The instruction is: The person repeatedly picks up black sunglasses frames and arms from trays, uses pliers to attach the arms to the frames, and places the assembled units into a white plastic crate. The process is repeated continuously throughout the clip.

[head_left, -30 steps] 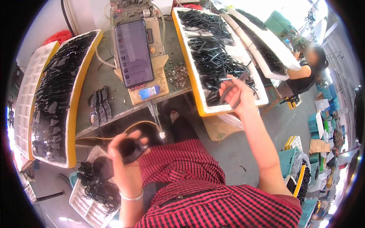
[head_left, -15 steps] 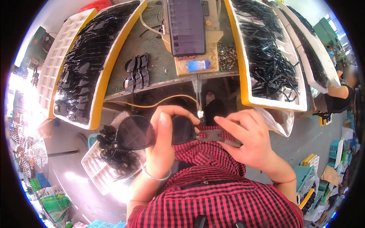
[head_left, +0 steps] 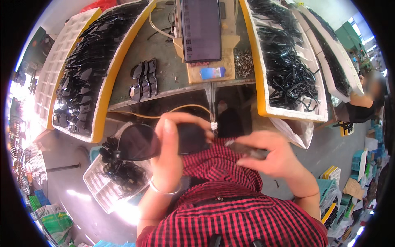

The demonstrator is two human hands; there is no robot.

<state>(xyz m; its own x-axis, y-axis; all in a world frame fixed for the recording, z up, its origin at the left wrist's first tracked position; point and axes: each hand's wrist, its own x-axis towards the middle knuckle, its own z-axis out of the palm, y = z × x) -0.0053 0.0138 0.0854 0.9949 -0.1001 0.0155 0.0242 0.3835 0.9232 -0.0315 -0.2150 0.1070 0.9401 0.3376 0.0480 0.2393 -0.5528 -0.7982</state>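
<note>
Two hands: left hand (head_left: 168,158), right hand (head_left: 273,158). One sunglasses front (head_left: 158,142) held, one dark temple arm (head_left: 247,150). One dark-screened device (head_left: 200,29) at table (head_left: 164,49) far edge, one pile of screws (head_left: 243,63). About five loose sunglasses fronts (head_left: 143,79) on table. Four big yellow-edged trays: two left (head_left: 105,94), two right (head_left: 263,99). One small white tray (head_left: 101,191) below.

Dark rectangular phone screen (head_left: 201,29) sits at 12 o'clock, with a small blue label (head_left: 212,73) just below it. There's a green-and-white printed sack (head_left: 55,222) down around 8 o'clock.
</note>
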